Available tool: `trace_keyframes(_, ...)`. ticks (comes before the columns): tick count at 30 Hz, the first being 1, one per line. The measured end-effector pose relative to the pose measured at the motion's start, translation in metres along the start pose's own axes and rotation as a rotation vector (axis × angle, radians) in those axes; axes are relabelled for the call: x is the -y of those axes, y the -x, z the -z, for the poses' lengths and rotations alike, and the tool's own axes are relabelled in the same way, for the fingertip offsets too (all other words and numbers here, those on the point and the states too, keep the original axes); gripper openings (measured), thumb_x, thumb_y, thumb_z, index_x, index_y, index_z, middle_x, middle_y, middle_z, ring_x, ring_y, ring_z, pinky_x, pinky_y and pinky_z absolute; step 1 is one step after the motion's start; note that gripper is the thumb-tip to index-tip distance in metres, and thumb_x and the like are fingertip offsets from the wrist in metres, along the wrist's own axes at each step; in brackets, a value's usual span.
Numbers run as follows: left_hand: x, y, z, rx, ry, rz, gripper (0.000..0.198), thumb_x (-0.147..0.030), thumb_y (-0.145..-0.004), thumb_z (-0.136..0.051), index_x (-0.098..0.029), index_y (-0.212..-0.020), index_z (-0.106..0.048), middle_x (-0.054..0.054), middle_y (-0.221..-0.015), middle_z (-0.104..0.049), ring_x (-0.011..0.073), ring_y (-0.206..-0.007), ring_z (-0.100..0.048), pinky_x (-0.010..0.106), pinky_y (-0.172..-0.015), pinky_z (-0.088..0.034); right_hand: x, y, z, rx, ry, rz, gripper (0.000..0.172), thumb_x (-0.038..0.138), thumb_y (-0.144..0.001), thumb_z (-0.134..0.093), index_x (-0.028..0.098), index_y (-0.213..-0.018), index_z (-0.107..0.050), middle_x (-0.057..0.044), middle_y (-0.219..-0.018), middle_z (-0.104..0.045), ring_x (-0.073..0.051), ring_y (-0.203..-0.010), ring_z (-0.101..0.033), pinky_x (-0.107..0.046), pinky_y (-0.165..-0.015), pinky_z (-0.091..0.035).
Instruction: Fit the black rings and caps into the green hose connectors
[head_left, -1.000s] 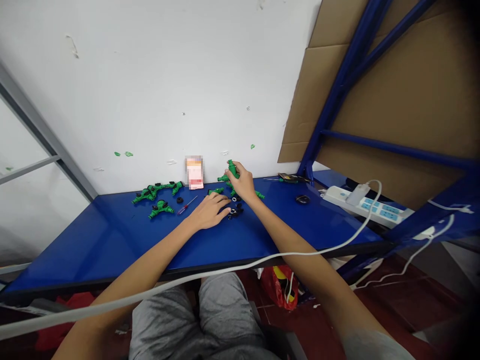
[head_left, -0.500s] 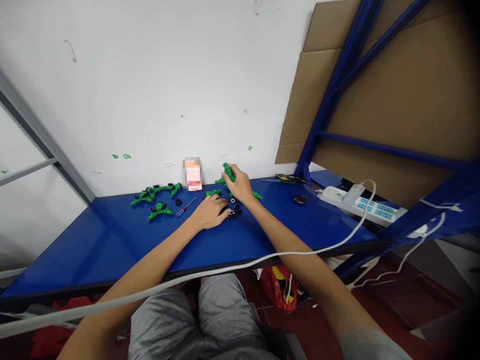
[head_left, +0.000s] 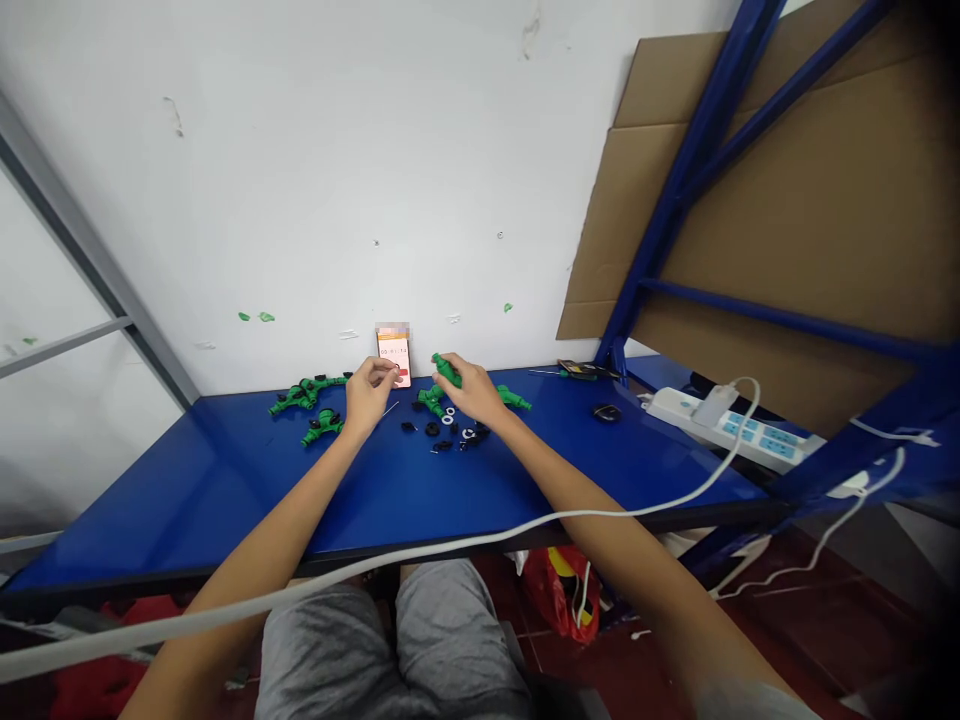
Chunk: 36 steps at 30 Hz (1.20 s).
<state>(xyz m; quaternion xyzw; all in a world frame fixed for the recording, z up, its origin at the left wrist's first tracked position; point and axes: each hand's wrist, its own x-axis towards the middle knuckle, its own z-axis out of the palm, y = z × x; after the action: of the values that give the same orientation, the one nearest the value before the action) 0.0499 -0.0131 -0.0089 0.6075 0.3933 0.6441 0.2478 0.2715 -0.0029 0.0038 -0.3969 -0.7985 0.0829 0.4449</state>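
Note:
My right hand (head_left: 474, 393) is closed around a green plastic hose connector (head_left: 445, 369), holding it tilted above the table. My left hand (head_left: 367, 395) is raised in front of the phone (head_left: 403, 373), thumb and fingers pinched together; a tiny dark item may be at the fingertips, too small to name. Between and below the hands lie loose small parts: white washers (head_left: 448, 419), a black round cap (head_left: 432, 429) and several black bits (head_left: 443, 446). More green fittings (head_left: 431, 401) lie just under my right hand.
Green splitters with black levers (head_left: 304, 393) lie at the left, another (head_left: 322, 427) nearer. A screwdriver (head_left: 391, 408) is partly hidden by my left hand. At the right are a black mouse (head_left: 607, 412) and a power strip (head_left: 739, 428). A white cable (head_left: 540, 514) crosses in front.
My left hand has lifted off the small parts and moved left and up into a pinch, uncovering them. My right hand still holds the green connector, now tilted more to the left.

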Motion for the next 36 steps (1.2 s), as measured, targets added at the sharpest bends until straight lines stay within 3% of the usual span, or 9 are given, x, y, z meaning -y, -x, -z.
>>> trace_keyframes(4, -0.005, -0.005, 0.005, 0.065, 0.161, 0.050, 0.036, -0.041, -0.077, -0.086, -0.018, -0.099, -0.068, 0.006, -0.090, -0.076, 0.0216, -0.083, -0.076, 0.037, -0.079, -0.064, 0.013, 0.007, -0.012, 0.145, 0.028, 0.063, 0.034, 0.040, -0.100, -0.060, 0.023, -0.130, -0.062, -0.008, -0.106, -0.078, -0.028, -0.090, -0.072, -0.034, -0.078, -0.048)
trace_keyframes(10, -0.005, -0.005, 0.005, 0.200, 0.096, 0.053, 0.036, -0.049, -0.079, -0.084, -0.017, -0.097, -0.080, 0.009, -0.097, -0.080, 0.0247, -0.087, -0.076, 0.042, -0.083, -0.065, 0.018, 0.010, -0.014, 0.200, 0.009, 0.084, 0.031, 0.040, -0.101, -0.060, 0.025, -0.128, -0.060, -0.006, -0.104, -0.078, -0.028, -0.092, -0.072, -0.032, -0.076, -0.046)
trace_keyframes(13, -0.005, -0.005, 0.005, 0.223, 0.108, 0.066, 0.038, -0.051, -0.079, -0.084, -0.018, -0.098, -0.081, 0.008, -0.097, -0.080, 0.0257, -0.090, -0.076, 0.040, -0.080, -0.066, 0.017, 0.010, -0.012, 0.216, 0.051, 0.114, 0.032, 0.040, -0.101, -0.061, 0.025, -0.129, -0.063, -0.006, -0.100, -0.078, -0.027, -0.085, -0.071, -0.031, -0.074, -0.045)
trace_keyframes(17, -0.011, -0.003, 0.004, 0.243, 0.111, 0.064, 0.037, -0.051, -0.081, -0.083, -0.017, -0.098, -0.081, 0.009, -0.099, -0.080, 0.0264, -0.095, -0.075, 0.037, -0.077, -0.065, 0.016, 0.010, -0.010, 0.227, 0.043, 0.144, 0.033, 0.039, -0.101, -0.062, 0.025, -0.130, -0.065, -0.007, -0.108, -0.079, -0.027, -0.089, -0.072, -0.031, -0.076, -0.045)
trace_keyframes(21, -0.018, -0.002, 0.005, 0.283, 0.090, 0.014, 0.033, -0.048, -0.086, -0.079, -0.018, -0.097, -0.080, 0.009, -0.099, -0.079, 0.0242, -0.093, -0.074, 0.036, -0.077, -0.065, 0.014, 0.009, -0.009, 0.203, 0.029, 0.117, 0.033, 0.039, -0.100, -0.063, 0.025, -0.130, -0.065, -0.006, -0.098, -0.078, -0.026, -0.083, -0.071, -0.031, -0.074, -0.044)
trace_keyframes(27, -0.017, -0.002, 0.005, 0.173, 0.010, -0.005, 0.027, -0.044, -0.084, -0.079, -0.019, -0.092, -0.079, 0.007, -0.095, -0.077, 0.0211, -0.084, -0.072, 0.033, -0.073, -0.063, 0.012, 0.009, -0.007, 0.251, 0.036, 0.147, 0.034, 0.040, -0.099, -0.063, 0.024, -0.128, -0.067, -0.005, -0.094, -0.076, -0.025, -0.081, -0.069, -0.030, -0.072, -0.042)
trace_keyframes(36, -0.014, -0.005, 0.009, 0.337, 0.090, 0.060, 0.033, -0.046, -0.081, -0.082, -0.017, -0.096, -0.079, 0.009, -0.094, -0.079, 0.0250, -0.089, -0.076, 0.038, -0.076, -0.065, 0.008, 0.008, -0.010, 0.237, 0.028, 0.109, 0.032, 0.042, -0.100, -0.063, 0.023, -0.126, -0.066, -0.004, -0.091, -0.075, -0.023, -0.079, -0.067, -0.029, -0.069, -0.039)
